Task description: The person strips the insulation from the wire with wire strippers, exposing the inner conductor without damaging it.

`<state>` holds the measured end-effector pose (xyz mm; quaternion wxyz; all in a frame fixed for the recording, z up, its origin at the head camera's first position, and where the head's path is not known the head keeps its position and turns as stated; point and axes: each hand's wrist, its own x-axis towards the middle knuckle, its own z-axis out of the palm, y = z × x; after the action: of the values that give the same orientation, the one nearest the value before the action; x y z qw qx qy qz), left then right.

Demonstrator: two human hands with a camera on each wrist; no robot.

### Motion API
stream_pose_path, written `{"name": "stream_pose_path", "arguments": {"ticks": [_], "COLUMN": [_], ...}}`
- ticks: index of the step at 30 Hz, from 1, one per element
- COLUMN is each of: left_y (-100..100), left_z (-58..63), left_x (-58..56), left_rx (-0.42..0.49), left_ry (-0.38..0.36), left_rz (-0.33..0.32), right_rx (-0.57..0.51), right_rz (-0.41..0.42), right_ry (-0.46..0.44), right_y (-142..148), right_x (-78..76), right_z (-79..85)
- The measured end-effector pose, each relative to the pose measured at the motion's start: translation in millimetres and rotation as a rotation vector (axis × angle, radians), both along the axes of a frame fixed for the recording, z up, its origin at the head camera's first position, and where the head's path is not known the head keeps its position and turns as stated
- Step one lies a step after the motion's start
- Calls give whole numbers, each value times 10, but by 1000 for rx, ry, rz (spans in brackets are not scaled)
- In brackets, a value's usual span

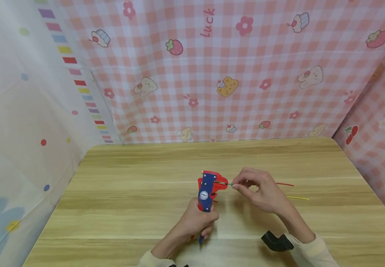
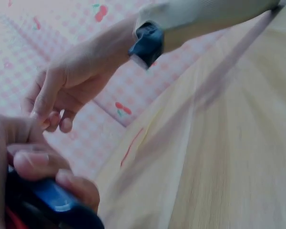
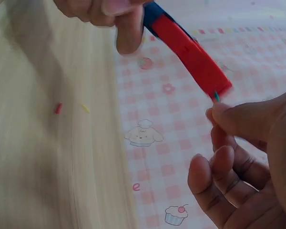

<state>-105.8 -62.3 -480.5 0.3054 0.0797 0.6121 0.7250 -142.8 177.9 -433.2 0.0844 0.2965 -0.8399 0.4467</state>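
My left hand grips the handles of a blue and red wire stripper, held above the wooden table with its red jaws turned to the right. Thumb and forefinger of my right hand pinch a green wire right at the tip of those jaws. Only a short stretch of the green wire shows between fingertips and tool; the rest is hidden by the hand. In the left wrist view, curled fingers wrap the blue handle.
On the table, a red wire and a yellow wire lie beyond my right hand. A short red piece and a yellow piece lie below the stripper. Patterned curtains enclose the back and sides.
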Motion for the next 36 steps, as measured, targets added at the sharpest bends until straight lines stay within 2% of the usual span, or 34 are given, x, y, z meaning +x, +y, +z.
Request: {"name": "stream_pose_path", "arguments": {"ticks": [3, 6, 17, 23, 26, 32, 36], "left_y": [9, 4, 16, -65, -109, -129, -133], "left_z": [-20, -30, 31, -4, -5, 17, 15], "left_x": [-6, -11, -9, -67, -87, -95, -113], "left_rx": [-13, -5, -17, -10, -7, 8, 14], "left_ry": [11, 9, 24, 13, 15, 47, 55], "left_rz": [38, 40, 58, 94, 113, 86, 57], "right_rx": [23, 37, 24, -19, -17, 5, -4], "right_rz": [-24, -40, -82, -122, -149, -160, -202], "right_ry": [-41, -53, -8, 50, 46, 20, 4], "right_y": [-25, -41, -37, 121, 198, 214, 226], "right_x": [0, -2, 7, 0, -7, -18, -21], "right_z": [-3, 3, 35, 67, 94, 124, 124]}}
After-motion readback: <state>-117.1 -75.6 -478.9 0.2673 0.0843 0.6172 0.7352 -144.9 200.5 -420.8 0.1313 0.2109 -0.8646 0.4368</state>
